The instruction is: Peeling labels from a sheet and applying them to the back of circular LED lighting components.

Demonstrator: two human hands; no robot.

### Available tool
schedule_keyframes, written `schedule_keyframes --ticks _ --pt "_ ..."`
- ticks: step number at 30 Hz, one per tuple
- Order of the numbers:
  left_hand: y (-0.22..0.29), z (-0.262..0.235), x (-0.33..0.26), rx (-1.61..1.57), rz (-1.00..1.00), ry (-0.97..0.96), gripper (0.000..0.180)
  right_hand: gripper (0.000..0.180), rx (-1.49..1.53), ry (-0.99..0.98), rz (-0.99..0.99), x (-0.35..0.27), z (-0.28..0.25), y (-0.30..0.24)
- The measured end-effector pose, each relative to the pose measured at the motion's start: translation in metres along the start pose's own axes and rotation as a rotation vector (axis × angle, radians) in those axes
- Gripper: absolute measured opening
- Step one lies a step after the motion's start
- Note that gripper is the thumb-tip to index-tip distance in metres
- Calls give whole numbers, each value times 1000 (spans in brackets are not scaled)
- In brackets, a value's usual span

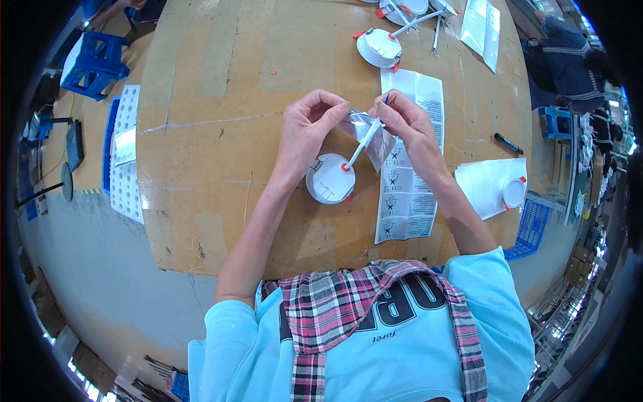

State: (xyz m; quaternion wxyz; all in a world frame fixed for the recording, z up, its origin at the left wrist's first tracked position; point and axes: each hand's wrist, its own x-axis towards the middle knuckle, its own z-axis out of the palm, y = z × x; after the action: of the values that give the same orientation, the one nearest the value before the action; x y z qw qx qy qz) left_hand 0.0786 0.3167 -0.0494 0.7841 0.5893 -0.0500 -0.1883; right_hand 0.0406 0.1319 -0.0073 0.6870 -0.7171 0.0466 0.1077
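Observation:
My left hand [313, 127] pinches the edge of a small clear plastic bag [362, 125] between thumb and fingers. Close by on the right, my right hand [408, 124] has its fingertips closed on the end of a white cable [365, 144], where a bit of blue wire shows. The cable runs down to a round white downlight [331, 179] with red fittings, lying on the table below my left hand. Part of the bag hangs behind the cable. Under my right hand lies a long printed instruction sheet [406, 201].
More white downlights [379, 48] with red clips lie at the far side, beside a white packet [481, 30]. At right are a black marker [508, 143] and white sheets [483, 191] with a small round fitting [514, 193] on top. A perforated white tray [130, 157] stands off the left edge.

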Motion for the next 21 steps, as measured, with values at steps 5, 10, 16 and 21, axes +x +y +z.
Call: schedule_keyframes --ticks 5,10,16,21 --pt "-2 5 -2 -5 -8 72 12 23 2 6 -10 -3 7 3" --pt "-1 6 -1 1 -8 89 12 22 -61 34 -59 -4 5 3" --pt "3 2 0 -32 -70 30 12 17 205 -168 7 -4 -8 -1" --pt "2 2 0 -26 -23 8 12 20 -15 -140 -68 -3 -5 5"
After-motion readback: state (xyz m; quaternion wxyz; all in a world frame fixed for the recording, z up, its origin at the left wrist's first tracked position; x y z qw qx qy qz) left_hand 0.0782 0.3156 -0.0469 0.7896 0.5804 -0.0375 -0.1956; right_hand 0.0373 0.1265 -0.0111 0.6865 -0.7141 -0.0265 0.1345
